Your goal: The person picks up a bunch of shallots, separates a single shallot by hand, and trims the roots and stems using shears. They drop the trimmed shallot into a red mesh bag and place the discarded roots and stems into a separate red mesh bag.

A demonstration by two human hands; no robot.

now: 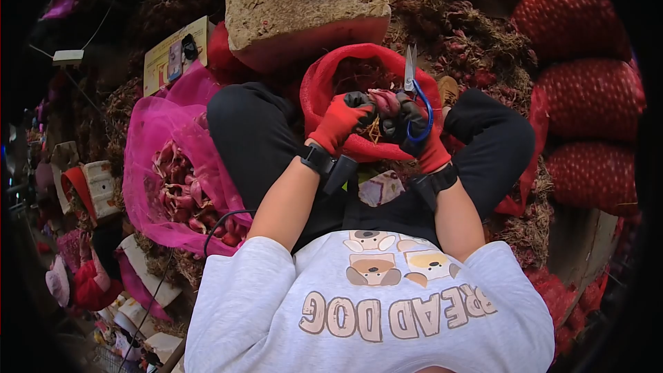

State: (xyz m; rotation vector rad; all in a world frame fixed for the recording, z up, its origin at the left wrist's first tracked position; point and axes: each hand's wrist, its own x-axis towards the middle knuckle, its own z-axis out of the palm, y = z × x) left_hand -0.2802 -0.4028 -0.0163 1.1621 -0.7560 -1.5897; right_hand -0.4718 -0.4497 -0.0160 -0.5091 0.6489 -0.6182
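My left grip [347, 117] is closed on a small bunch of red shallots [385, 101], held over the open red mesh sack [319, 72] between my legs. My right grip [414, 128] is closed around the blue-handled scissors [410, 72], its fingers against the bunch, the blades pointing to the far side. Left of me, a pink mesh bag [141, 166] holds more shallots.

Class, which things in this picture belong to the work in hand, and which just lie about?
In use: left hand, right hand, red bulbs, blue-handled scissors, open red bag; probably the pink net bag.

Lying about: pale block, filled red sacks, yellow board.
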